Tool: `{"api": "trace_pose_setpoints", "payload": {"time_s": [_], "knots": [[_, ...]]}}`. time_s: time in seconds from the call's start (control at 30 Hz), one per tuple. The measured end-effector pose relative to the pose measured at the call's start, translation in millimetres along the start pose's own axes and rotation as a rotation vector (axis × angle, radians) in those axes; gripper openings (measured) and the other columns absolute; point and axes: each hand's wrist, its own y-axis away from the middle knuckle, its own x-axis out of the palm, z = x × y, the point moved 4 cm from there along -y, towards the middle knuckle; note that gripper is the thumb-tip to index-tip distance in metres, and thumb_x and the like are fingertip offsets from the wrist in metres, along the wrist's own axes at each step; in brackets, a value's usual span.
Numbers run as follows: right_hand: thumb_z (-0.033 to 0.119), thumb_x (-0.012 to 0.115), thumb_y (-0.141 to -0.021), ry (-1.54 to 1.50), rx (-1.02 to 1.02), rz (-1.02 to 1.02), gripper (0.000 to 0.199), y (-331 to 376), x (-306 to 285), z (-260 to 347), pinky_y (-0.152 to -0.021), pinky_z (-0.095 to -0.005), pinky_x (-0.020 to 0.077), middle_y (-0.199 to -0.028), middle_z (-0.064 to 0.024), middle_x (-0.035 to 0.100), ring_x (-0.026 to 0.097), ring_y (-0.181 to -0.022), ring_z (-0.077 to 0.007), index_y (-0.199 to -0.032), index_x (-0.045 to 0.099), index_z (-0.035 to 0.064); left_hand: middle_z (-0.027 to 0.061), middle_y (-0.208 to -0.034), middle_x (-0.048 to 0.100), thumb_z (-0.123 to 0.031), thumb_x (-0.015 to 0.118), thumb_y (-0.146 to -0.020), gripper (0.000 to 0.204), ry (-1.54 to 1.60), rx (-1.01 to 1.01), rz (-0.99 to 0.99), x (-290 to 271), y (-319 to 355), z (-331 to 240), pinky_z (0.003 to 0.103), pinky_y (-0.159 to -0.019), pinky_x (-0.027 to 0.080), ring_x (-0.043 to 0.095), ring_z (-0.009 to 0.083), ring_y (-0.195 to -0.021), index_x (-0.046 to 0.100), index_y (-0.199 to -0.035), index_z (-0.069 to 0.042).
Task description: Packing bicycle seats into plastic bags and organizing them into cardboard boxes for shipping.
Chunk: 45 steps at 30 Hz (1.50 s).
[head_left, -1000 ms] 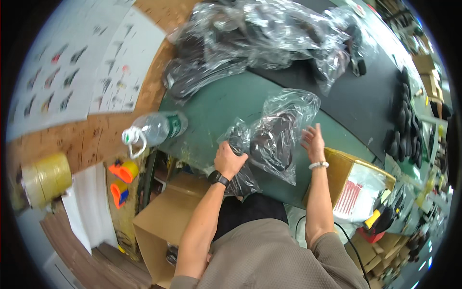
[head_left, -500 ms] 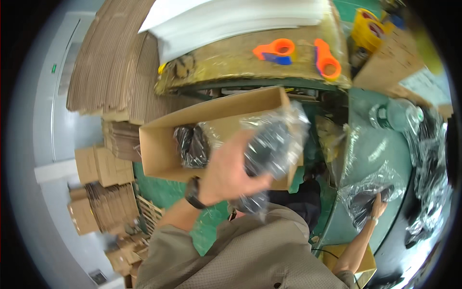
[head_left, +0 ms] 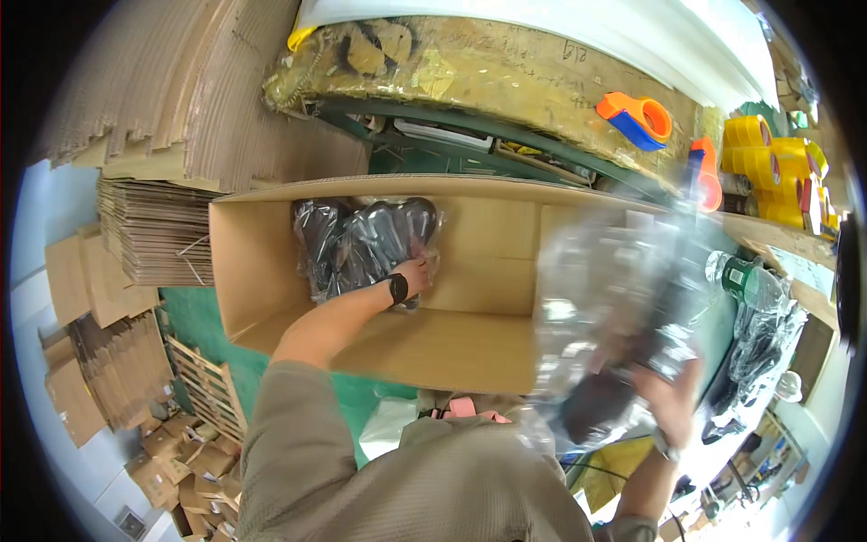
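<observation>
A long open cardboard box (head_left: 488, 356) lies in front of me. At its left end, several dark rounded items in clear plastic bags (head_left: 361, 244) lie side by side. My left hand (head_left: 414, 276) reaches into the box, its fingers closed against the rightmost bagged dark item (head_left: 417, 226); the fingertips are partly hidden. To the right of the box, my right hand (head_left: 668, 397) grips another bagged dark item (head_left: 601, 406), long and blurred by motion, its loose clear plastic spreading toward the box's right end. The exact kind of these items cannot be made out.
Behind the box stands a worn workbench (head_left: 506, 68) with orange and blue tape dispensers (head_left: 639, 119) and yellow tape rolls (head_left: 768, 163). Flattened cartons (head_left: 158, 226) are stacked at the left. A plastic bottle (head_left: 742, 278) and dark bagged material (head_left: 754, 361) are at the right.
My left hand has lowered its bagged dark item into the box beside the others. My right hand has lifted a bagged dark item off the green surface toward the box. The view has shifted.
</observation>
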Motion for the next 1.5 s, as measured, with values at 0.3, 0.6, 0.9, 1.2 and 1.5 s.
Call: {"api": "trace_pose_setpoints", "payload": {"time_s": [0.3, 0.6, 0.9, 1.2, 1.5], "knots": [[0.036, 0.071, -0.072, 0.506, -0.014, 0.061, 0.050, -192.8, 235.4, -112.0, -0.084, -0.0453, 0.0516, -0.096, -0.0231, 0.069, 0.067, -0.094, -0.0392, -0.103, 0.061, -0.0024, 0.0005, -0.145, 0.054, -0.030, 0.053, -0.090, 0.045, -0.027, -0.140, 0.079, 54.4, -8.0, 9.6, 0.041, -0.121, 0.017, 0.037, 0.0213, -0.142, 0.065, -0.131, -0.016], [0.044, 0.065, -0.082, 0.980, -0.066, 0.115, 0.056, -218.6, 333.3, -212.4, -0.103, -0.0414, 0.0444, -0.115, -0.0236, 0.067, 0.061, -0.114, -0.0344, -0.116, 0.063, -0.0004, 0.0129, -0.121, 0.064, -0.018, 0.059, -0.083, 0.037, 0.559, -0.476, -0.148, -42.7, 71.2, 35.1, 0.043, -0.106, 0.043, 0.053, 0.0309, -0.125, 0.065, -0.116, -0.003], [0.035, 0.062, -0.087, 0.210, -0.360, 0.252, 0.039, -114.4, 193.3, -80.1, -0.080, -0.0485, 0.0534, -0.093, -0.0232, 0.067, 0.066, -0.089, -0.0405, -0.102, 0.066, -0.0010, 0.0280, -0.143, 0.045, -0.061, 0.074, -0.075, 0.104, 0.882, -0.955, -0.317, 23.1, 3.2, 20.5, 0.049, -0.108, 0.039, 0.043, 0.0440, -0.132, 0.033, -0.147, 0.001], [0.014, 0.071, -0.080, 0.219, -0.253, -1.198, 0.030, -14.0, -239.7, -262.0, -0.078, -0.0423, 0.0527, -0.093, -0.0163, 0.065, 0.064, -0.086, -0.0351, -0.107, 0.064, 0.0016, 0.0219, -0.116, 0.063, -0.017, 0.068, -0.090, 0.037, 0.931, -1.003, -0.681, -164.9, -21.9, 28.8, 0.040, -0.094, 0.048, 0.060, 0.0333, -0.105, 0.061, -0.118, 0.005], [0.017, 0.069, -0.073, 0.456, 0.112, -1.783, 0.080, -9.5, -614.2, -494.2, -0.109, -0.0507, 0.0355, -0.133, -0.0307, 0.046, 0.043, -0.125, -0.0469, -0.143, 0.036, -0.0048, 0.0179, -0.107, 0.065, -0.012, 0.073, -0.083, 0.028, 0.613, -0.101, -0.760, -557.1, -258.7, -174.0, 0.044, -0.086, 0.051, 0.062, 0.0375, -0.100, 0.063, -0.107, 0.000]]}}
